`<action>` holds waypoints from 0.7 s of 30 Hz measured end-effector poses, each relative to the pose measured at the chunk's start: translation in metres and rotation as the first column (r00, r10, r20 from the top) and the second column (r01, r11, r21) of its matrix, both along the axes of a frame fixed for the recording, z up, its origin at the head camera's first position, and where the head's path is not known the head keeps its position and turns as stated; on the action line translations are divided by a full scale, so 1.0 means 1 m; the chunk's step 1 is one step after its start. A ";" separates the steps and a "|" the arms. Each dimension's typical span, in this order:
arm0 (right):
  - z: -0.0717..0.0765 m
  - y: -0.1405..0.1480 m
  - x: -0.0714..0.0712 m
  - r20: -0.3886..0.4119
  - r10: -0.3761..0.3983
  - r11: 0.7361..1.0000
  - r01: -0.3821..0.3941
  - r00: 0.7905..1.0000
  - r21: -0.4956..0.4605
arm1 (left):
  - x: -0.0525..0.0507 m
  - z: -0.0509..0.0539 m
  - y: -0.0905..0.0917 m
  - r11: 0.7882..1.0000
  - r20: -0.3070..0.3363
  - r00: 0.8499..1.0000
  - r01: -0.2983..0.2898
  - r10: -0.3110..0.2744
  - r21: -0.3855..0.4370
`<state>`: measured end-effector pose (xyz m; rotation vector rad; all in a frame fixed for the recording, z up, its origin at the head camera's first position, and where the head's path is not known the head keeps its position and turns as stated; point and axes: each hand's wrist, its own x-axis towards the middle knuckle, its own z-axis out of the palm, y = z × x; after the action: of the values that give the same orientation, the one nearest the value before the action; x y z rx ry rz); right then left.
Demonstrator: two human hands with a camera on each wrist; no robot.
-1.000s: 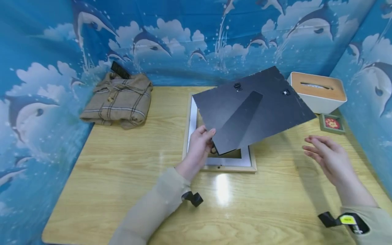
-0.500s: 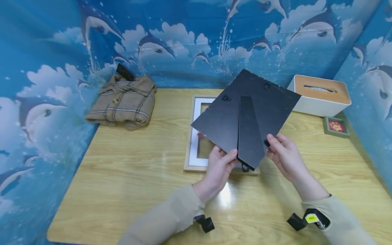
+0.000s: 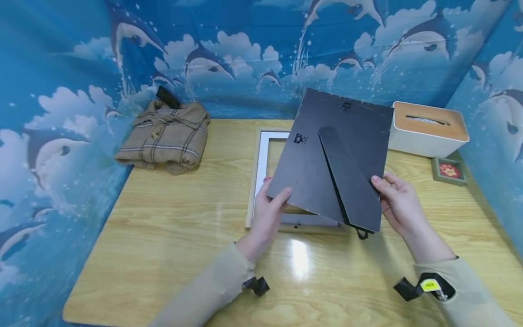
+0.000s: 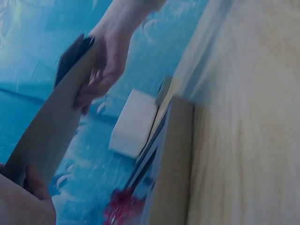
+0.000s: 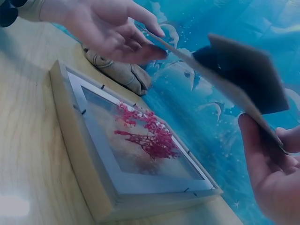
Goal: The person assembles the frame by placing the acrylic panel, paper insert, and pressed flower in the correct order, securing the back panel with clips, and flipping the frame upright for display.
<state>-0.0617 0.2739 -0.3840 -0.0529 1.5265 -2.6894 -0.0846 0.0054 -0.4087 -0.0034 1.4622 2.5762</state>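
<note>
Black backing (image 3: pixel 302 172) held in mid-air above the frame (image 5: pixel 83 145), tilted, the side with the stand (image 3: pixel 347 175) facing the head camera. Right wrist view: the stand angles off the panel rather than lying flat.

Grip: left hand (image 3: pixel 267 211) pinches the lower left corner, thumb on the black face, fingers behind. Right hand (image 3: pixel 402 204) pinches the right edge beside the stand's foot, thumb likewise on top. Black loop (image 3: pixel 362 234) hangs at the lower edge, touched by neither.

Frame lies flat on the table (image 3: pixel 175 254), partly under the panel as seen from the head. White mat (image 5: pixel 159 184) and red sprig (image 5: pixel 154 140) exposed; whether the sprig sits behind glass, cannot tell. Small dark tabs (image 5: pixel 80 110) along the inner rim.

Progress, as things lie: backing and frame are separate, frame's back uncovered. Not done: panel not seated, no tab over it. Coming off or going on, cannot tell. If going on, my judgement is that lining up, seating and securing all remain; if coming off, little beyond setting it down.

Shirt (image 3: pixel 163 141) and tissue box (image 3: pixel 429 131) well apart, untouched.
</note>
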 end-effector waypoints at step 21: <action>-0.017 -0.013 -0.020 0.201 -0.015 0.892 -0.078 0.980 0.446 | -0.036 -0.006 -0.063 0.879 0.065 0.997 0.073 -0.047 -0.472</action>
<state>-0.0822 0.2610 -0.4007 0.2019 2.0102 -2.1629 -0.1206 -0.0573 -0.4149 -0.0876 1.9966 2.0861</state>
